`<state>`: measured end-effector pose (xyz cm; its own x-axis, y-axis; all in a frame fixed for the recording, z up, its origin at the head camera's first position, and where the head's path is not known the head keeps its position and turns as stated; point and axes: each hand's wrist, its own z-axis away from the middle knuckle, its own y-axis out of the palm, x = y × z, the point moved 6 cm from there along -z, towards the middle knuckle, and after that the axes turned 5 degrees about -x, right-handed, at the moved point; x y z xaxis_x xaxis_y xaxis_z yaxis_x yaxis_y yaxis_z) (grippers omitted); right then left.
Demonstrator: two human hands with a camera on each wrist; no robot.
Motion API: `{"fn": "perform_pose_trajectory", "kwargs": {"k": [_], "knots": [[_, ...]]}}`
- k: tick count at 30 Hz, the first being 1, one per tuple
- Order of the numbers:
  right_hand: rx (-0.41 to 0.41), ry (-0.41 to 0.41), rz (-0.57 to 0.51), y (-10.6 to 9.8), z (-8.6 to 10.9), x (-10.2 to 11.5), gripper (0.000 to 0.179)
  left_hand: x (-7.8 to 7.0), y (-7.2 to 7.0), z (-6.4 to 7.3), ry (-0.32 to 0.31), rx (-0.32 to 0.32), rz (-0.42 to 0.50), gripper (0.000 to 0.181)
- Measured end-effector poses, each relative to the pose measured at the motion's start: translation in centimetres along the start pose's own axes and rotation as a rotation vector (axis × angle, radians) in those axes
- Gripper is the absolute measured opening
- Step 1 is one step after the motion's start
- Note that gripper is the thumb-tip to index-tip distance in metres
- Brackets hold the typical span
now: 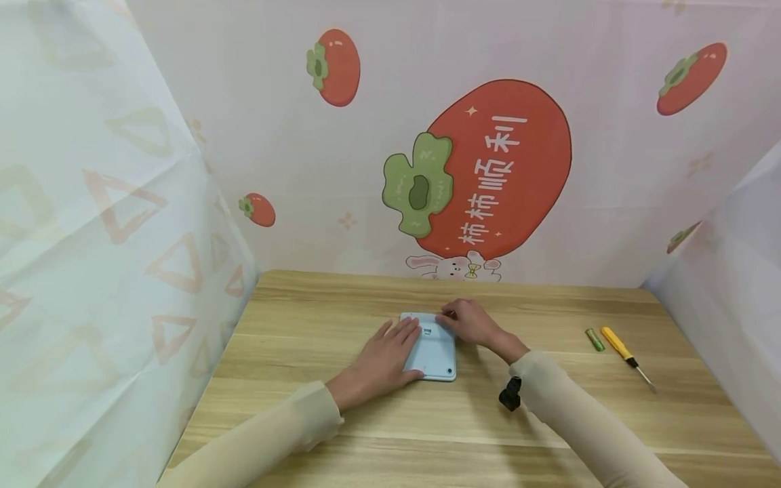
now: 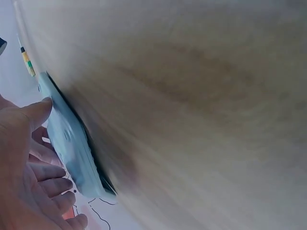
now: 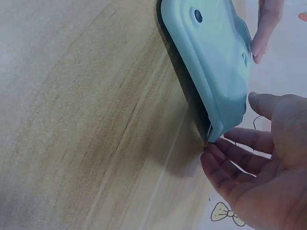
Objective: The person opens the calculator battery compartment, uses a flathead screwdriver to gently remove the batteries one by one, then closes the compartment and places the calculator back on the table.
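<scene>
A light-blue, flat plastic device (image 1: 436,356) with rounded corners lies on the wooden table. It has a raised end, a small slot and a dark round spot near one corner. My left hand (image 1: 384,356) rests over its left side, fingers stretched out and thumb (image 2: 41,114) on the casing. At the far right corner my right hand (image 1: 474,322) grips the raised end. In the right wrist view, its curled fingers (image 3: 218,170) are at the device's lower edge and the thumb (image 3: 264,103) is on the upper side.
To the right on the table (image 1: 549,420) lie a small green battery (image 1: 594,339) and a screwdriver (image 1: 621,347) with a yellow and black handle. Printed sheets (image 1: 293,156) stand behind and on both sides. A black wrist camera (image 1: 510,394) hangs at the right sleeve.
</scene>
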<state>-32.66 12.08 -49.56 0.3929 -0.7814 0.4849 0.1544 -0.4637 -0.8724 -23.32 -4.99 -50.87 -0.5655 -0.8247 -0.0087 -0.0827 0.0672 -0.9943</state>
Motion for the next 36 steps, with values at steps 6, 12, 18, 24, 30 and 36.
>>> {"fn": "perform_pose_trajectory", "kwargs": {"k": [6, 12, 18, 24, 30, 36], "knots": [[-0.003, 0.006, -0.013, 0.2, 0.2, 0.0, 0.025, -0.5, -0.2, 0.8, 0.031, 0.009, -0.041, 0.082], [-0.02, 0.005, -0.017, 0.2, 0.2, 0.2, 0.021, -1.0, -0.3, 1.5, 0.041, 0.051, -0.05, 0.073], [-0.035, 0.006, -0.022, 0.2, 0.2, 0.5, 0.021, -1.7, 0.0, 1.8, 0.085, 0.027, -0.129, 0.067], [-0.034, 0.028, -0.063, 0.4, 0.1, 0.3, 0.022, -2.2, -0.3, 2.0, 0.115, 0.002, -0.16, 0.063], [-0.028, 0.098, -0.138, 0.7, -0.1, -0.2, 0.022, -2.4, 0.0, 1.9, 0.142, -0.02, -0.215, 0.06], [-0.023, 0.193, -0.204, 0.6, 0.0, -0.9, 0.022, -2.4, 0.2, 1.9, 0.148, -0.015, -0.182, 0.059]]}}
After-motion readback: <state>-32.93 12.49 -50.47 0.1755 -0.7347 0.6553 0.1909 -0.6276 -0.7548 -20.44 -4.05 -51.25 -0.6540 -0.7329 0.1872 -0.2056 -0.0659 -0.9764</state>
